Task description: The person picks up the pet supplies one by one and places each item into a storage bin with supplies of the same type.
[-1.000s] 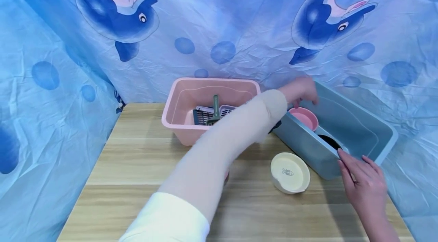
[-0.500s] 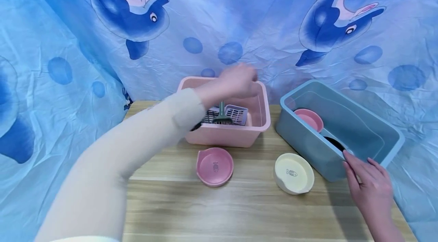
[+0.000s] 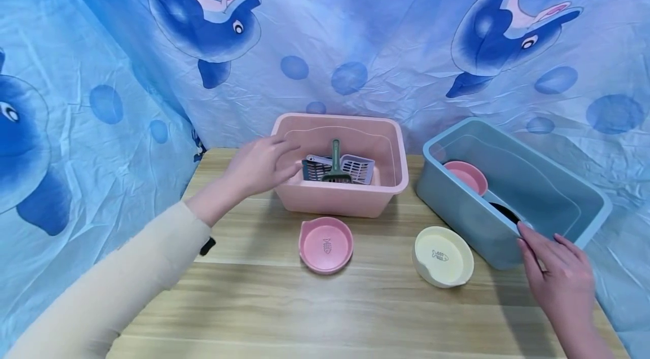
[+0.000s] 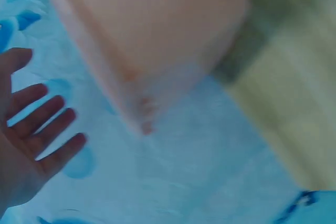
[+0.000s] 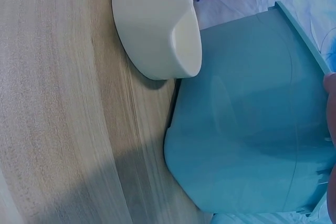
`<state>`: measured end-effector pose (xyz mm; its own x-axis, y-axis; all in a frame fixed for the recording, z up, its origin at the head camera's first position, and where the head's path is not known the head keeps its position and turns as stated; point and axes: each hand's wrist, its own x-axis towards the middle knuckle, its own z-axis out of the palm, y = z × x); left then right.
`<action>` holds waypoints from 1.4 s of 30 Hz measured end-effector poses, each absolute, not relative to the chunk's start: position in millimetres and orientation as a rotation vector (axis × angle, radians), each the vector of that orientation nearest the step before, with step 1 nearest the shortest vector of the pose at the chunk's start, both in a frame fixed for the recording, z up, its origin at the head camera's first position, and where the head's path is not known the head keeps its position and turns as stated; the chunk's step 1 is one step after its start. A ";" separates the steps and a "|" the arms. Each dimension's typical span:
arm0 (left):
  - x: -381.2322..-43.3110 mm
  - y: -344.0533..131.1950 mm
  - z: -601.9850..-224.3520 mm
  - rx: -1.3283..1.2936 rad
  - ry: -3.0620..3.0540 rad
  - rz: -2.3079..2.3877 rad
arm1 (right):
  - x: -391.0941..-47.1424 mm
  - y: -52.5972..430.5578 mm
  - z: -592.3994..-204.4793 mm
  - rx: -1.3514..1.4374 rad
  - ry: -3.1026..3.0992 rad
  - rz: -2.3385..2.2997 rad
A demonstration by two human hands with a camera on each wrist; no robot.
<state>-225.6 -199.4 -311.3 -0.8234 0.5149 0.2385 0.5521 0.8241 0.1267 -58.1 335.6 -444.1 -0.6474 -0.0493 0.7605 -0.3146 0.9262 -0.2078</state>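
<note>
My left hand (image 3: 264,164) hovers at the left end of a pink plastic bin (image 3: 337,201), fingers spread and holding nothing; in the left wrist view its fingers (image 4: 55,124) are extended. Inside that bin lie several litter scoops, among them a green one (image 3: 336,164) and a pale slotted one (image 3: 358,168). My right hand (image 3: 563,277) grips the near rim of a blue-grey plastic bin (image 3: 459,215), its thumb along the outside. A pink bowl (image 3: 467,177) and a black object (image 3: 504,212) sit in the blue-grey bin.
On the wooden table (image 3: 370,319) stand a pink bowl with a fishbone print (image 3: 326,246) and a cream bowl with the same print (image 3: 443,257), close to the blue-grey bin. A blue dolphin-print curtain (image 3: 386,37) hangs behind and at both sides.
My left hand has moved left, from the far left end of the blue-grey bin across the pink bin to its left side. The right hand stays on the blue-grey rim.
</note>
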 end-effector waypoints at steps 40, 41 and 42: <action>-219.1 -216.8 -452.5 -0.809 -1.909 -0.364 | -73.8 286.3 -364.2 0.479 -2.429 0.632; -219.5 -217.1 -452.5 -0.810 -1.906 -0.360 | -77.8 279.5 -360.9 0.510 -2.465 0.661; -220.1 -217.5 -452.7 -0.812 -1.903 -0.358 | -82.2 272.9 -358.4 0.547 -2.510 0.708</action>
<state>-220.1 -217.5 -452.7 -0.2793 0.3801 0.8818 0.6745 0.7313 -0.1016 -82.2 272.9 -358.4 -0.8088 -0.2428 0.5356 -0.4871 0.7870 -0.3787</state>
